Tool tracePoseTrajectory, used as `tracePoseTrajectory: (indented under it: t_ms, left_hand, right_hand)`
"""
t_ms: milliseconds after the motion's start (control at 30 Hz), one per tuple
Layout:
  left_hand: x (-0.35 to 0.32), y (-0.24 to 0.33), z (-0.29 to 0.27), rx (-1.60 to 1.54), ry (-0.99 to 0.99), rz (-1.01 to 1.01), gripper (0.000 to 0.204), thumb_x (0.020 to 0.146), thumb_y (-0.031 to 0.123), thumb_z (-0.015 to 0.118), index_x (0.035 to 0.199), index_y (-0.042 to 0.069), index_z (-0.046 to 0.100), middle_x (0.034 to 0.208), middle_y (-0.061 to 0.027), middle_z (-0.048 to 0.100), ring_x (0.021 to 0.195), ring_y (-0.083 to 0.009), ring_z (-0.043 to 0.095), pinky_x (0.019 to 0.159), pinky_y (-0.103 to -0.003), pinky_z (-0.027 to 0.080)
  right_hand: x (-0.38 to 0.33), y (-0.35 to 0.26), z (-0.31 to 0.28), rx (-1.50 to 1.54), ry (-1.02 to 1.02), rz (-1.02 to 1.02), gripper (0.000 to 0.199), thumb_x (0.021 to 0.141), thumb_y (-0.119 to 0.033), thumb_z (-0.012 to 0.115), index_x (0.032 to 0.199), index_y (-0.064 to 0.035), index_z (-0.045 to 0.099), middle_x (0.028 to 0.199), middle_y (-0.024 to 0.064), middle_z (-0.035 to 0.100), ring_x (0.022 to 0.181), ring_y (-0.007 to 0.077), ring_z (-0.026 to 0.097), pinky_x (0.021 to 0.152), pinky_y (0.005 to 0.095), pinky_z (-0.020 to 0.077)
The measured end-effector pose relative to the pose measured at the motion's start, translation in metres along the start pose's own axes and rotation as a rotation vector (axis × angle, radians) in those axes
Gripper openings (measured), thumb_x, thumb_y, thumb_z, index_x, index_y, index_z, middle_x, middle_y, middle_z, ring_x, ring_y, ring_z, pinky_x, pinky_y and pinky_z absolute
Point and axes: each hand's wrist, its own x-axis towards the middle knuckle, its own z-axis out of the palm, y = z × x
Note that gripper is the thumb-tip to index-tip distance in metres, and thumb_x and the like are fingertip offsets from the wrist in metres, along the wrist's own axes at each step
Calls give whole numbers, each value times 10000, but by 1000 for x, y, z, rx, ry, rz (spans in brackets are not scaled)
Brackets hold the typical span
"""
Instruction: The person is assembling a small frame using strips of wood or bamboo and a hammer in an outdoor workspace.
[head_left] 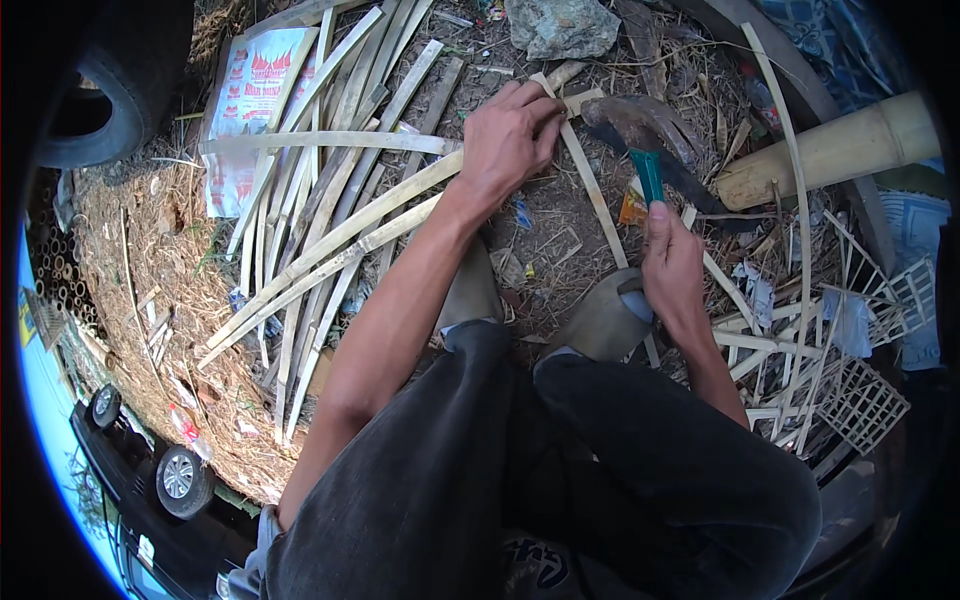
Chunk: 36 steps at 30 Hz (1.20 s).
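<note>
Near the upper middle, my left hand [510,135] is closed around pale split bamboo strips [370,207], whose long ends trail down to the left. The short end of a strip [583,101] shows just beyond its fingers. My right hand [672,262] grips a tool with a green handle [648,175], thumb laid along it. I cannot make out the tool's working end. Just beyond the handle lies a dark, worn piece of wood [650,128]. Another bamboo strip [592,185] runs on the ground between my hands, toward my shoe [605,318].
A pile of bamboo strips [350,110] lies at left, partly over a printed sheet [248,100]. A grey rock [563,27] sits at the top. A thick bamboo pole [830,150] and lattice pieces [865,405] are at right. A tyre [110,110] stands upper left, a dark vehicle [130,500] lower left.
</note>
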Motion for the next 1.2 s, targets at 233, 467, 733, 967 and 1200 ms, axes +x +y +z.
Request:
tracePoseTrajectory:
  t_ms: [233,467,733,967,1200]
  left_hand:
    - [-6,-10,-1,5,57,-19,166,847,95,738,1004,65,783,966,-59,702,879,-264,683,761,-367,566]
    - [0,-12,-4,23,20,-9,178,830,89,727,991,89,801,969,-53,713,905,-273,699,769,-373,574]
    - [10,-11,-1,-30,-22,-28,165,833,123,727,978,94,800,967,-56,704,843,-309,705,740,-392,568]
    - [9,-12,-1,-49,-51,-74,152,838,126,741,968,96,815,976,-81,708,817,-305,704,719,-381,556]
    - [11,-14,3,-348,-39,-276,174,803,93,845,973,59,831,863,-106,731,741,-198,683,686,-324,526]
  right_hand:
    - [3,-4,5,42,4,-12,586,1134,-457,368,890,30,585,603,56,488,554,132,473,531,347,404]
    - [4,-9,10,21,14,-14,486,1128,-377,422,924,28,598,605,216,552,541,403,584,554,474,430]
    - [9,-19,10,-26,11,-35,471,1124,-369,442,930,28,607,623,227,571,560,412,593,560,480,436]
    - [16,-15,16,-26,45,-21,513,1129,-387,414,931,36,626,626,228,575,570,410,600,576,463,449]
    - [39,-40,25,-25,225,-51,532,878,-428,846,712,-35,528,586,30,470,556,140,432,530,346,382]
